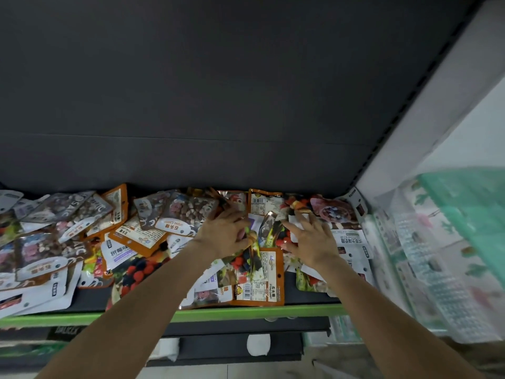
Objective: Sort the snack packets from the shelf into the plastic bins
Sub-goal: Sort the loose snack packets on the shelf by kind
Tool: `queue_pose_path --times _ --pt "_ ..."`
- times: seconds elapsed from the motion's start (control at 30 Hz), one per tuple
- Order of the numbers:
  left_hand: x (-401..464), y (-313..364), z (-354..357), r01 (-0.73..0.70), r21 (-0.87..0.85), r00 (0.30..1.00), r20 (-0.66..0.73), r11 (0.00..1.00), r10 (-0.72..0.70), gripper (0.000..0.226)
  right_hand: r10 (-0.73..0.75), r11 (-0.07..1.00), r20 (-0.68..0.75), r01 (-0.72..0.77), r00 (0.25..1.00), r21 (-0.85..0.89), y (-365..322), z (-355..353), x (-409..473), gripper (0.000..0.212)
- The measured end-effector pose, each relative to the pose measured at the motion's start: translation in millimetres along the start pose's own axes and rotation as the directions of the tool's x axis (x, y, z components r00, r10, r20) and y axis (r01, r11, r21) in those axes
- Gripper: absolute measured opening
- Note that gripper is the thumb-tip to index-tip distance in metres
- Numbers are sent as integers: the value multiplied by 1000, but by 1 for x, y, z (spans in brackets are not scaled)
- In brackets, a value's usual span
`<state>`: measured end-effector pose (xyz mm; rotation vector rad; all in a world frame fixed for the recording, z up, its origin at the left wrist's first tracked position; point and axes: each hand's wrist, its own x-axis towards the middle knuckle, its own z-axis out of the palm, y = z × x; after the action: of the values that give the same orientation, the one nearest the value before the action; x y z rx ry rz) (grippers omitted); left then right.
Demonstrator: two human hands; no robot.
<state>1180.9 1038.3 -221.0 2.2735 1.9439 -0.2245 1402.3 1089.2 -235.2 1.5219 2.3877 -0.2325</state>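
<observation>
1. Dozens of colourful foil snack packets cover the green-edged dark shelf; sorting looks barely begun.
2. Left hand pinches one packet; right hand fingers spread, pressing others.
3. No plastic bins visible.

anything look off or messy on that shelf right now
Yes. The snack packets lie in a loose, overlapping heap across the shelf, many upside down or askew. An orange packet reaches the green front edge. Nothing looks torn or spilled.
</observation>
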Motion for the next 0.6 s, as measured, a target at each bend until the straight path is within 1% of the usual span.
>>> queue_pose_path --times 0.07,0.1,0.17,0.2,0.27,0.3,0.37,0.5,0.6 --pt "-9 -5 2 -2 17 1000 24 1000 1 67 -6 1000 -53 7 999 9 11 5 -8 63" --pt "-13 -5 1 13 -15 999 33 1000 -12 63 -16 1000 -90 18 996 22 14 7 -11 63" --pt "-12 0 -4 70 -163 998 11 984 -70 57 -19 997 -150 30 989 70 18 7 -13 69" --pt "-6 3 -9 104 -250 994 -7 963 -109 55 4 994 -150 12 989 105 19 6 -12 78" --pt "14 10 -17 167 -373 983 -7 913 -183 54 72 985 -90 -57 993 165 22 2 -7 95" --pt "26 13 -20 187 -399 978 -8 898 -208 56 92 982 -42 -83 995 172 24 1 -4 99" --pt "49 18 -19 220 -406 968 -19 887 -249 61 93 983 32 -97 995 155 27 -1 0 101" --pt "76 14 -3 323 -421 939 29 848 -343 77 68 989 32 -72 997 132 30 3 -2 100" --pt "82 13 4 345 -437 928 24 831 -372 79 68 990 13 -69 998 120 29 6 -3 99"
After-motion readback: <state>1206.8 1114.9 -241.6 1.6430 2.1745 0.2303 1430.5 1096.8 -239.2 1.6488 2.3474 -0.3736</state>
